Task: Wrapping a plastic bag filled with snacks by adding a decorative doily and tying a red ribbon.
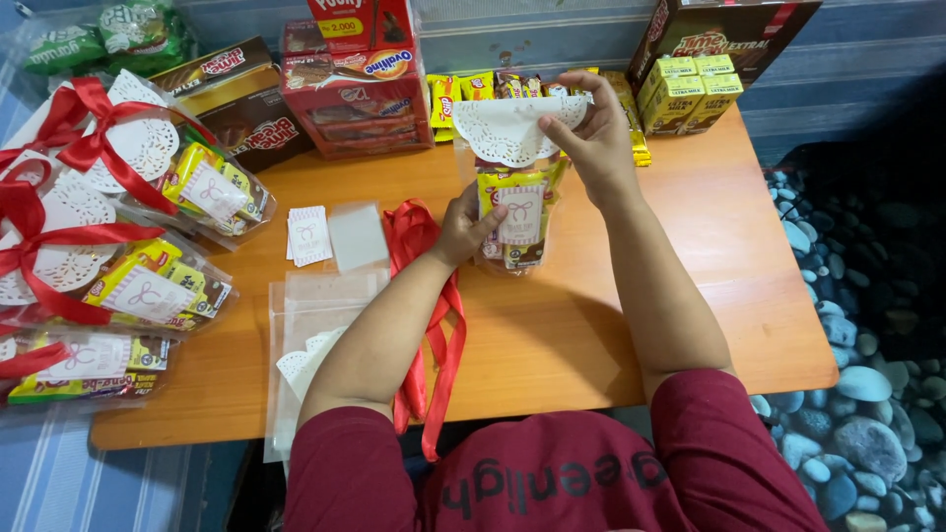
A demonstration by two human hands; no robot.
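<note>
A clear gift bag (pixel 519 219) filled with yellow snack packets stands upright on the wooden table (pixel 631 315), with a small white label on its front. My left hand (pixel 465 225) grips the bag's left side. My right hand (pixel 592 133) pinches a white paper doily (pixel 507 128) folded over the bag's top. Red ribbons (pixel 419 236) lie on the table just left of the bag, running under my left forearm toward the near edge.
Several finished bags with doilies and red bows (pixel 99 207) are stacked at the left. Empty clear bags (pixel 315 305), white labels (pixel 308 234) and spare doilies (pixel 301 363) lie in front. Snack boxes (pixel 357 79) and yellow drink cartons (pixel 690 91) line the far edge. Pebbled floor (pixel 867 384) lies to the right.
</note>
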